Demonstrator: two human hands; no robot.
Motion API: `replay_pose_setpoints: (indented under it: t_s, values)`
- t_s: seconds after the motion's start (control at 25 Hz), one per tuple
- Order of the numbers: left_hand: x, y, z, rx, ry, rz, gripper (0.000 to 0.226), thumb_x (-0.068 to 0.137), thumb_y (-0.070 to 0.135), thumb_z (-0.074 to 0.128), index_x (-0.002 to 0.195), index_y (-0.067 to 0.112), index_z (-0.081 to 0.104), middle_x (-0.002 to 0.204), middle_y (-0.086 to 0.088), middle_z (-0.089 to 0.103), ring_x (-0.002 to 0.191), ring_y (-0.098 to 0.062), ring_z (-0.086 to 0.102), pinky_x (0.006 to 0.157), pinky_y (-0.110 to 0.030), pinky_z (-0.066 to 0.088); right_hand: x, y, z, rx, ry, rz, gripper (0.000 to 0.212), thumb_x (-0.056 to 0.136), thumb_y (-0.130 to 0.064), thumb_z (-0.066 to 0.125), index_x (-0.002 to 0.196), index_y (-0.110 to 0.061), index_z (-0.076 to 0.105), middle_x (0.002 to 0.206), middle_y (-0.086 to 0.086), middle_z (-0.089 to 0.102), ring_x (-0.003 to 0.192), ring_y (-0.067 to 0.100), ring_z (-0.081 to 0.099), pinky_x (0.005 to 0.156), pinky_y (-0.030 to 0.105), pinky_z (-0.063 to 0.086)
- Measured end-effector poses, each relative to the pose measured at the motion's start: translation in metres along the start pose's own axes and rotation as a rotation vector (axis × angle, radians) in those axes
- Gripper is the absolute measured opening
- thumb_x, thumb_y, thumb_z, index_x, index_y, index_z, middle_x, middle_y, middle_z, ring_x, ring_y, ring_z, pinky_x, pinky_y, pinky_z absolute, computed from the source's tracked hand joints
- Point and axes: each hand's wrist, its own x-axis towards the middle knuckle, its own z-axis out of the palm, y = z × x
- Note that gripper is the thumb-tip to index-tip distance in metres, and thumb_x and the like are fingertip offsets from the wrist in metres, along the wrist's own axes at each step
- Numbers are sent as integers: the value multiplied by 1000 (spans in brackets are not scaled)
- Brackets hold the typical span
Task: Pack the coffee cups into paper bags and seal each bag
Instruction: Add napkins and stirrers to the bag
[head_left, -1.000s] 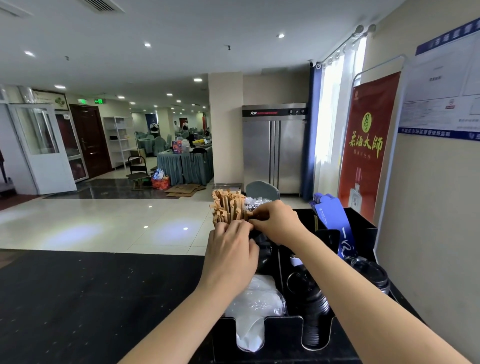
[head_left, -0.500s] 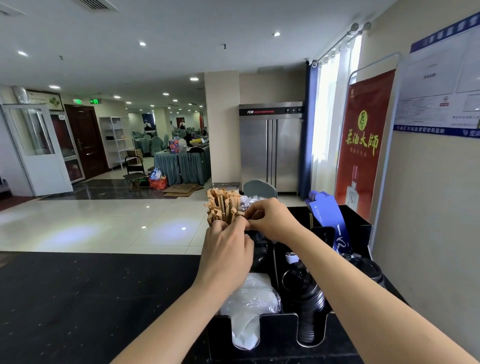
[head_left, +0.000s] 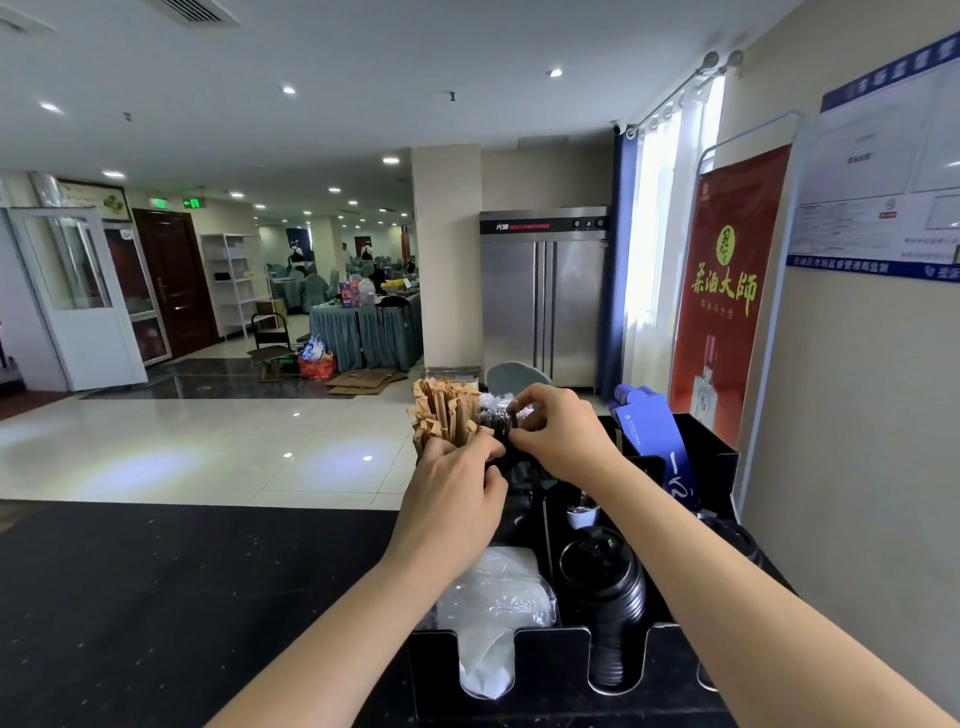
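Your right hand (head_left: 558, 434) has just lifted a small clear-wrapped dark packet (head_left: 496, 418) clear of the organizer (head_left: 711, 447), pinched at your fingertips beside your curled left hand (head_left: 449, 491); no cups or bags visible yet.

View: there was one camera only, worn on the person's head, so no second view shared any part of the scene.
Position: it sat above and behind both forearms, which ran up from the bottom edge.
Direction: it faced forward and slightly down across a black counter (head_left: 156, 597) toward a tiled hall.
Nearness: the black organizer (head_left: 540, 670) lay close at the bottom edge; the left hand (head_left: 452, 499) and right hand (head_left: 561, 436) met near mid-frame.
Far field: a steel refrigerator (head_left: 543, 296) stood well beyond.
Lens: wide-angle, with the right wall bowed.
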Motion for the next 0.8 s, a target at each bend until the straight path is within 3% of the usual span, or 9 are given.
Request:
replay_pose_setpoints:
  t_s: [0.12, 0.36, 0.6, 0.8]
  values:
    - [0, 0, 0, 9, 16, 7, 25, 100, 24, 53, 123, 32, 61, 89, 27, 33, 101, -7, 46, 75, -21, 38, 6, -7, 9, -95, -71, -44, 20, 83, -22, 73, 103, -25, 71, 81, -7, 73, 85, 18, 68, 84, 35, 55]
    - [-1, -4, 2, 3, 42, 35, 23, 100, 19, 50, 117, 26, 64, 95, 20, 53, 102, -3, 39, 78, -18, 35, 24, -10, 20, -144, -148, -6, 17, 88, -28, 76, 104, -22, 76, 96, -1, 73, 98, 23, 69, 91, 41, 56]
    - [-4, -5, 4, -13, 36, 30, 22, 100, 18, 51, 117, 25, 65, 100, 16, 56, 108, -4, 39, 81, -19, 38, 21, -3, 22, -28, -155, 1, 9, 84, -22, 78, 84, -27, 70, 81, -5, 70, 80, 13, 66, 71, 24, 48]
    - [-6, -6, 4, -10, 21, 25, 21, 101, 18, 51, 116, 25, 64, 110, 13, 64, 109, -4, 37, 83, -16, 35, 20, -3, 17, 12, -240, -35, 11, 83, -14, 78, 93, -20, 78, 74, -4, 69, 67, 8, 58, 65, 19, 45]
